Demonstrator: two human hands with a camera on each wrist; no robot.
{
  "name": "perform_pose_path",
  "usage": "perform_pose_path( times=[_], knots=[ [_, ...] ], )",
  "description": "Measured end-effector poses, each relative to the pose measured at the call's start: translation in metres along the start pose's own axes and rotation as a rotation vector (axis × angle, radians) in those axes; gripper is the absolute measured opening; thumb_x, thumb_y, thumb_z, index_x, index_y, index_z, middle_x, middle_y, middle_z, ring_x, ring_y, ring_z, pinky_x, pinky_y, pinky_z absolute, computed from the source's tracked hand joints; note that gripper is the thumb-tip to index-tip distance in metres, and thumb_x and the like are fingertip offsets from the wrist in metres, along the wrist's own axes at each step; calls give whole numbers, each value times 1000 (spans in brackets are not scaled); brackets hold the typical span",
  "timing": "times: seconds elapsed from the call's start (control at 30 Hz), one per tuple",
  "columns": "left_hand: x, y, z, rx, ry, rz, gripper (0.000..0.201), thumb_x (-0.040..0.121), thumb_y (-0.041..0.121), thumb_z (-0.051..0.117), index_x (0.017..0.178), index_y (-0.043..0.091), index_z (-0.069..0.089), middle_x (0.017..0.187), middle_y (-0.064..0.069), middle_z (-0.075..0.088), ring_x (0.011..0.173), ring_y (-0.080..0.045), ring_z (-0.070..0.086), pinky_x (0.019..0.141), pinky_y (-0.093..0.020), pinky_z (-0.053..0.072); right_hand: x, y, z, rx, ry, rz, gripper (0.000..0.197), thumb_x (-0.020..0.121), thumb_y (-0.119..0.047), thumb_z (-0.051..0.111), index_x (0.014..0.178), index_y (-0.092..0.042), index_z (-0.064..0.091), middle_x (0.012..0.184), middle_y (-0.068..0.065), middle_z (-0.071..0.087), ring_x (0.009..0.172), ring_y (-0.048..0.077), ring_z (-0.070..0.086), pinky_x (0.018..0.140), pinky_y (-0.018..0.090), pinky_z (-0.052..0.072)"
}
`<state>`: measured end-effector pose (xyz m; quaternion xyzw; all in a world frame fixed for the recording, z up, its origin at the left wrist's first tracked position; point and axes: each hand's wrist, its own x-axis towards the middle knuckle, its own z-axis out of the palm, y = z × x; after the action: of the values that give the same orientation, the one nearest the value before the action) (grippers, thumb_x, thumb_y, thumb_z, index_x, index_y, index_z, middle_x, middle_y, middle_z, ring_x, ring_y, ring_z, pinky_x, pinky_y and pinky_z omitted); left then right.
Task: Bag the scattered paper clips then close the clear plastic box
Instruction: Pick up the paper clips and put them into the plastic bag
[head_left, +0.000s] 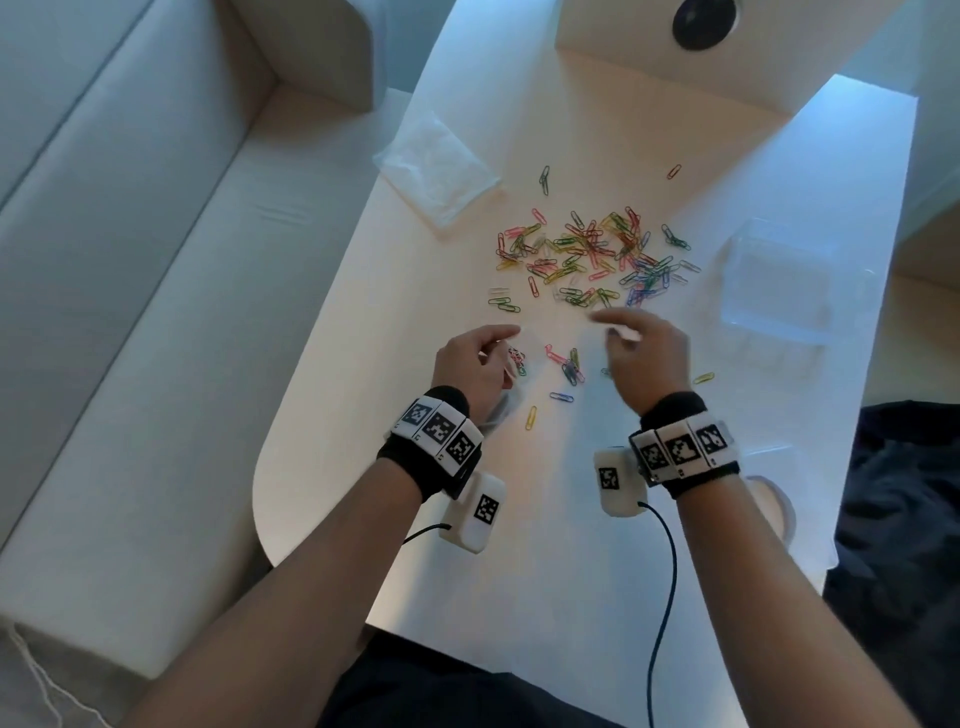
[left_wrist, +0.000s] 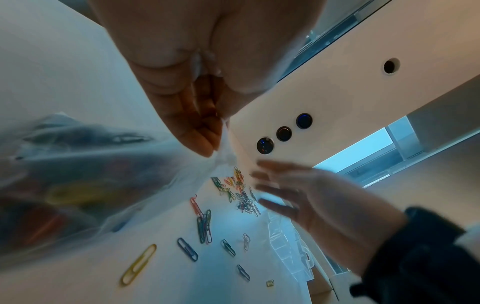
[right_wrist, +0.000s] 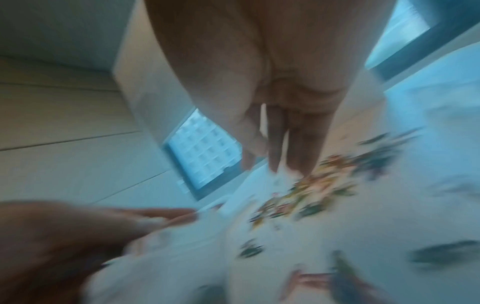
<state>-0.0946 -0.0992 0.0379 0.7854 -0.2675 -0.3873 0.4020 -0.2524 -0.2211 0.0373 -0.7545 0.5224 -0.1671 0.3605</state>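
Note:
A heap of coloured paper clips (head_left: 587, 254) lies mid-table, with loose ones nearer me such as a yellow clip (head_left: 531, 417) and a blue clip (left_wrist: 187, 249). My left hand (head_left: 483, 358) pinches the rim of a clear plastic bag (left_wrist: 64, 195) that has some clips inside. My right hand (head_left: 631, 335) hovers over the near edge of the heap with fingers straight and spread, blurred, and nothing shows in it; the left wrist view shows the right hand (left_wrist: 298, 195) palm-open. The clear plastic box (head_left: 795, 280) sits at the table's right side.
A stack of clear bags (head_left: 436, 166) lies at the table's far left. A white sofa (head_left: 130, 312) runs along the left of the table. A white unit with a dark round opening (head_left: 701, 21) stands at the far end. Another yellow clip (head_left: 704, 378) lies near the right edge.

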Motion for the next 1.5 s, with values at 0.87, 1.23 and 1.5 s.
perform_pose_path(
  times=[0.87,1.23,1.5],
  knots=[
    [-20,-30,-24,-102,25,-68,29,96,15,51,109,31,72,109,-1,72,96,-20,70,88,-39,58,-50,53,69,-743,-266,-591,35,76,10,63,111,6,64,114,23,63,92,36,62,85,42,56],
    [-29,-26,-14,-73,11,-89,27,97,15,52,119,21,66,90,5,65,58,6,63,59,-2,46,-11,47,38,241,-52,454,8,74,-11,76,81,-15,79,87,2,75,84,12,69,88,22,52],
    [-25,-18,-6,-131,49,-162,18,93,12,58,99,11,75,90,-7,76,64,-15,73,70,-29,62,-28,-6,25,1214,-314,556,12,85,9,59,95,12,64,94,17,71,87,22,70,82,26,58]
  ],
)
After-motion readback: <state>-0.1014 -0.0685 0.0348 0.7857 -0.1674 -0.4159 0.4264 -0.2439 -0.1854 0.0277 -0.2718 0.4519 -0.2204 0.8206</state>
